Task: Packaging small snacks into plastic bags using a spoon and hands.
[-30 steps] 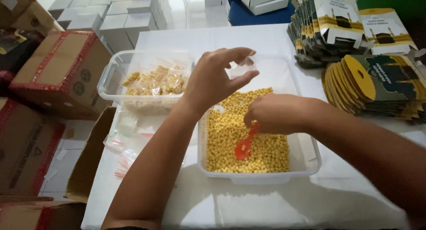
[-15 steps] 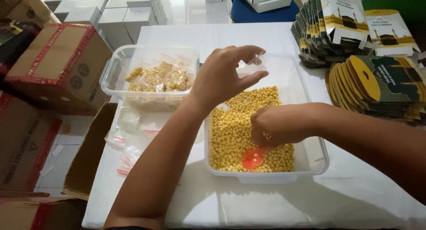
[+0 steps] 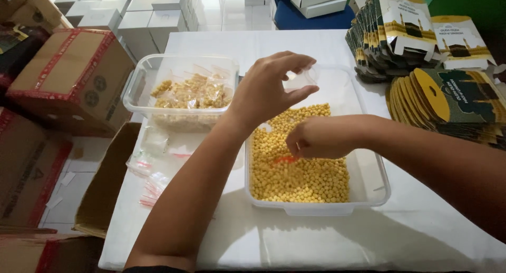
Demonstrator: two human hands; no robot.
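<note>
At frame centre, the left hand pinches a small clear bag while the right hand, closed on an orange scoop, digs into the yellow pellets; a tilted scoop could spill them onto the tabletop.

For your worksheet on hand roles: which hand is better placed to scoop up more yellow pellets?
The right hand: it grips the orange scoop down in the pellets, while the left hand holds a small clear bag above.

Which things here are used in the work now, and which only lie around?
In use:
- left hand holding a small clear bag
- right hand on an orange scoop
- clear tub of yellow pellets

Lying about:
- tub of filled bags
- empty bags
- printed cartons
- cardboard boxes
</note>
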